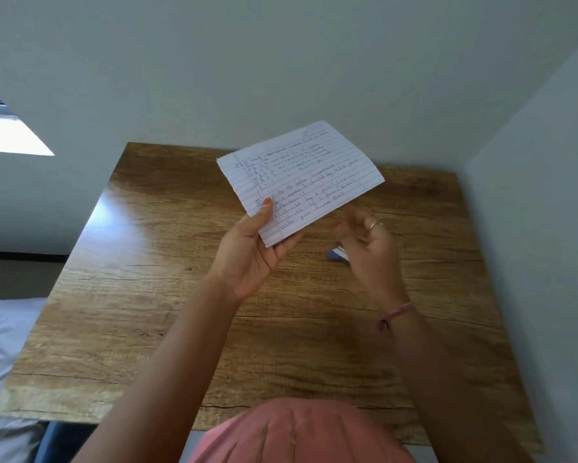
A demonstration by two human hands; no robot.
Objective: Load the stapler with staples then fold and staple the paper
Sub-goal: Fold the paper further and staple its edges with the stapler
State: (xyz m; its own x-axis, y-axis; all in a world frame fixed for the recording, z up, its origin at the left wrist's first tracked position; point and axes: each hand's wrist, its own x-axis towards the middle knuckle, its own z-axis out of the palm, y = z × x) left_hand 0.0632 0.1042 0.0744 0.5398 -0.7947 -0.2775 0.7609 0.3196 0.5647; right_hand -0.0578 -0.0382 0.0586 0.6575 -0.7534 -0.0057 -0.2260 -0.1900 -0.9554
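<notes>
I am holding the paper (301,178) up off the surface (147,295) with my left hand (250,252), thumb pressing on the written face near the lower left corner and fingers supporting it from behind. I am gripping it by that one corner so the rest of the sheet stays free, which, I judge, leaves the far edges clear for checking and lining up a fold. It looks already doubled over, since a second layer is showing at the bottom corner, though I cannot be sure.

My right hand (371,242) is hovering just beside the sheet, fingers loosely spread and gripping nothing, blurred, probably reaching in to take the opposite edge. Behind that hand a small blue and white object (337,254) is lying on the surface, mostly hidden; it may be the staple box or the stapler, but I cannot tell which.

The paper is lined and covered in blue handwriting, numbered items with circled numerals. I am making out words like "number", "divisible by" and "print"; the rest is too small.
</notes>
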